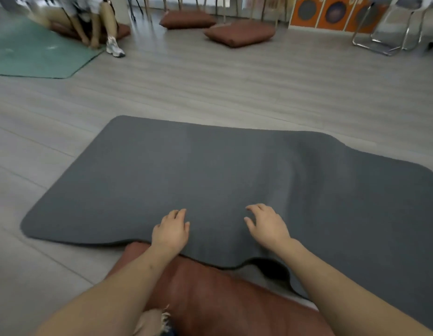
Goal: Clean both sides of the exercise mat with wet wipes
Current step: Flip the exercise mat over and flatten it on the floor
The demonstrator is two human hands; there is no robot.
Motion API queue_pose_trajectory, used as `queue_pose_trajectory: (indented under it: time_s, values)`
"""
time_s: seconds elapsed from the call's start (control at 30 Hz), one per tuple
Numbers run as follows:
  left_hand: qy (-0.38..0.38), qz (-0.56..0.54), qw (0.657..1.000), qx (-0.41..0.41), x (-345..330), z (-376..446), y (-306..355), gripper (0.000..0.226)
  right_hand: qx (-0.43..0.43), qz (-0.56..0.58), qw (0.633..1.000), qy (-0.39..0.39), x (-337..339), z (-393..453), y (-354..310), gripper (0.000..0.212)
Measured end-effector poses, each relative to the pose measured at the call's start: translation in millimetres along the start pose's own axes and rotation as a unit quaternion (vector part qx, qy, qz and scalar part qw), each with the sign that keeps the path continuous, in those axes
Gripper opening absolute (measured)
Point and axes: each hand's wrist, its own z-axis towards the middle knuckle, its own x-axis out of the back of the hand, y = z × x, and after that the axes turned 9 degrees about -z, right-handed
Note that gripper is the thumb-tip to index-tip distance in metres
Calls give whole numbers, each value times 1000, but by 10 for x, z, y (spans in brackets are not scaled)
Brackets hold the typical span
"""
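— Nearest the camera, what do you see?

— Torn pale fabric [152, 321] at the bottom edge, on the person's leg, and just past it a brown cushion [210, 294] on the floor [210, 88]. Two bare forearms reach forward over it.

— And the hands?

— Both rest palm down on the near edge of the grey exercise mat [210, 170]. The left hand [170, 230] lies flat with its fingers fairly straight and close together. The right hand [266, 223] has its fingers spread and slightly bent, tips touching the mat. Neither holds anything; they sit apart from each other, side by side.

— Where does the mat lie?

— Spread out on the grey plank floor, straight ahead. Its near edge is draped up over the brown cushion, with a dark gap under it beside the right forearm. A soft ridge runs across the mat on the right; the left part lies flat.

— Farther back?

— A green mat [36, 54] at far left, with another person [89, 23] crouched at its edge, blurred, in a white shoe [115, 47]. Two more brown cushions [239, 33] lie in the middle distance. Beyond them stand orange panels with dark circles [331, 12] and metal chair frames [389, 32] at far right.
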Motion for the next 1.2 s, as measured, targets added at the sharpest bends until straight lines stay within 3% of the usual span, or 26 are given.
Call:
queue_pose_trajectory:
  time_s: [0.2,0.43,0.6,0.77,1.2]
  values:
    - [-26,-20,999,37,288,338,-1040,49,21,-35,996,-75,-294,462,-830,43]
    - [-128,-27,985,113,391,708,-1817,61,70,-27,986,-147,-702,915,-1644,44]
    - [-175,-32,974,143,258,998,-2052,76,61,-107,969,-212,-1080,1102,-1635,63]
    - [-165,-37,978,125,-190,1220,-2128,85,-5,-121,955,-271,-1503,1194,-1369,81]
    - [-42,22,995,86,-551,1570,-2252,77,52,-125,976,-170,-1785,1403,-1170,76]
